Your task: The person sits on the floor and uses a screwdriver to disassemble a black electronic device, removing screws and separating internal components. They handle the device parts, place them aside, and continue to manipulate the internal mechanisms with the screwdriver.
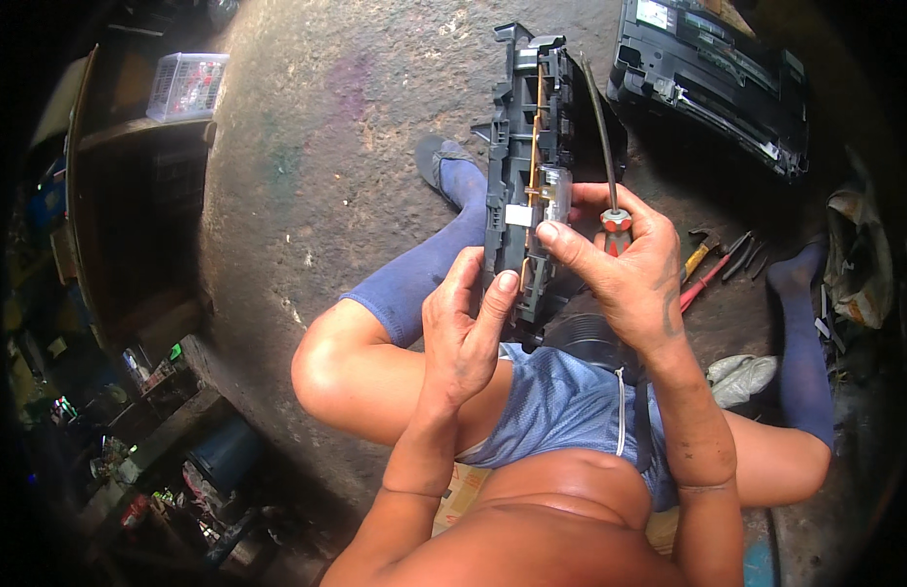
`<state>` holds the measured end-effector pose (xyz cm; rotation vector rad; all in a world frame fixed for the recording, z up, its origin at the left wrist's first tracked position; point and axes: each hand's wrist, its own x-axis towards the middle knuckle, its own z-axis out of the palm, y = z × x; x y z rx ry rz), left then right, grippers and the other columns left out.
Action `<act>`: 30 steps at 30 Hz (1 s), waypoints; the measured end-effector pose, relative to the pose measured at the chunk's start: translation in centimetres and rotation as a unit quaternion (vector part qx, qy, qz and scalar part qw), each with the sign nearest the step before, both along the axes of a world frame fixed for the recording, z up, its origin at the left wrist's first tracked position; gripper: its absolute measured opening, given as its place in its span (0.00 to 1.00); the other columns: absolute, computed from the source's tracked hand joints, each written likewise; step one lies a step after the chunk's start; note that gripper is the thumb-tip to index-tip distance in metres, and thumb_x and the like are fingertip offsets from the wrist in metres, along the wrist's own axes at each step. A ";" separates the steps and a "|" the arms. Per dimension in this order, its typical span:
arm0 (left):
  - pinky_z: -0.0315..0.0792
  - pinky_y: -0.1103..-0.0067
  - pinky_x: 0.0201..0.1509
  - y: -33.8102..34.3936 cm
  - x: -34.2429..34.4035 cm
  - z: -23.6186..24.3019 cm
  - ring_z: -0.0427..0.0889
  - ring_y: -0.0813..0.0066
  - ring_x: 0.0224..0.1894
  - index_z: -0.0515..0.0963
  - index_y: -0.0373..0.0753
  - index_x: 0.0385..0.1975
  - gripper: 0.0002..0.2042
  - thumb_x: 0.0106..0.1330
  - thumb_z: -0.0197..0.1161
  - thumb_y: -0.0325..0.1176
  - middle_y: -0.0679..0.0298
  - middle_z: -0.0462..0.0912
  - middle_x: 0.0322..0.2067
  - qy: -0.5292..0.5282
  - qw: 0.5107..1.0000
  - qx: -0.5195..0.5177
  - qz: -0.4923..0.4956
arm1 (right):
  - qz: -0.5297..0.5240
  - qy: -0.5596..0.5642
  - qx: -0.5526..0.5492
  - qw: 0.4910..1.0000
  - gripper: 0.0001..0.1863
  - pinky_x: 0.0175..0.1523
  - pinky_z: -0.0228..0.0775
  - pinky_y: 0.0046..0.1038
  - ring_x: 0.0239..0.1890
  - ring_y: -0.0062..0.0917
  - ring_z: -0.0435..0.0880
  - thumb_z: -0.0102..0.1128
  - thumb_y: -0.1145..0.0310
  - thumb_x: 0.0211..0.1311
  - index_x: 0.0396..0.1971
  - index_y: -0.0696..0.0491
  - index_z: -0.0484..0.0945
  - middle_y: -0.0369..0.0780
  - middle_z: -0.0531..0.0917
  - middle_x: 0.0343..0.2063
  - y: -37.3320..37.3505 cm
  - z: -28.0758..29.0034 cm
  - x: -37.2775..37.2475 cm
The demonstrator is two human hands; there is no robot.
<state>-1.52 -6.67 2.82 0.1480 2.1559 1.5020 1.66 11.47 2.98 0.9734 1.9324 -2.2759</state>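
My left hand (463, 328) is closed around the near end of a long black plastic printer part (502, 127), with the thumb on top. The part is held up lengthwise in front of me; a thin copper-coloured strip (535, 137) runs along it. My right hand (639, 279) is closed, holding a screwdriver (617, 227) with a red and grey handle, its long shaft pointing away from me. That hand's thumb and fingertips also touch the part's right side by a clear plastic piece (556, 191). Whether they grip this piece I cannot tell.
A larger black printer body (718, 88) stands at the far right. By my right leg lie a hammer (701, 252), red-handled pliers (706, 288) and a whitish cloth (742, 380). A white plastic basket (187, 86) sits on a wooden shelf at the left; clutter fills the lower left.
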 end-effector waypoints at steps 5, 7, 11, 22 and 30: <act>0.76 0.78 0.40 0.1 -0.2 0.1 0.83 0.78 0.34 0.79 0.32 0.46 0.15 0.77 0.60 0.40 0.60 0.85 0.32 0.008 1.000 -0.005 -0.009 | -0.014 0.044 -0.070 0.996 0.21 0.38 0.71 0.11 0.32 0.07 0.77 0.78 0.71 0.58 0.49 0.61 0.83 0.34 0.84 0.37 0.8 0.3 0.2; 0.76 0.77 0.40 0.3 -0.3 0.3 0.83 0.77 0.34 0.79 0.32 0.46 0.14 0.77 0.60 0.40 0.59 0.85 0.32 -0.007 1.000 -0.004 -0.013 | -0.016 0.036 -0.087 0.995 0.20 0.39 0.73 0.12 0.33 0.07 0.78 0.77 0.71 0.58 0.49 0.61 0.82 0.34 0.85 0.37 1.1 0.0 0.3; 0.75 0.78 0.38 0.4 -0.3 0.3 0.82 0.78 0.32 0.79 0.32 0.44 0.14 0.77 0.60 0.39 0.60 0.85 0.31 0.012 1.000 -0.012 -0.018 | -0.029 0.015 -0.061 0.998 0.19 0.42 0.75 0.14 0.34 0.10 0.80 0.76 0.72 0.59 0.48 0.61 0.82 0.35 0.85 0.37 0.9 -0.8 0.4; 0.73 0.80 0.35 1.2 -0.3 1.0 0.79 0.82 0.30 0.79 0.32 0.43 0.12 0.77 0.60 0.38 0.64 0.83 0.28 0.010 0.999 -0.018 -0.025 | 0.022 0.006 0.047 0.999 0.18 0.42 0.76 0.19 0.33 0.13 0.82 0.73 0.68 0.57 0.44 0.62 0.85 0.35 0.87 0.31 2.9 -1.4 0.8; 0.73 0.79 0.35 1.2 0.1 0.8 0.79 0.79 0.28 0.80 0.33 0.44 0.12 0.76 0.61 0.38 0.62 0.82 0.28 0.010 1.000 -0.016 -0.022 | 0.034 0.023 0.095 0.995 0.17 0.41 0.74 0.19 0.31 0.13 0.81 0.71 0.66 0.57 0.44 0.62 0.85 0.34 0.86 0.30 2.4 -0.5 0.7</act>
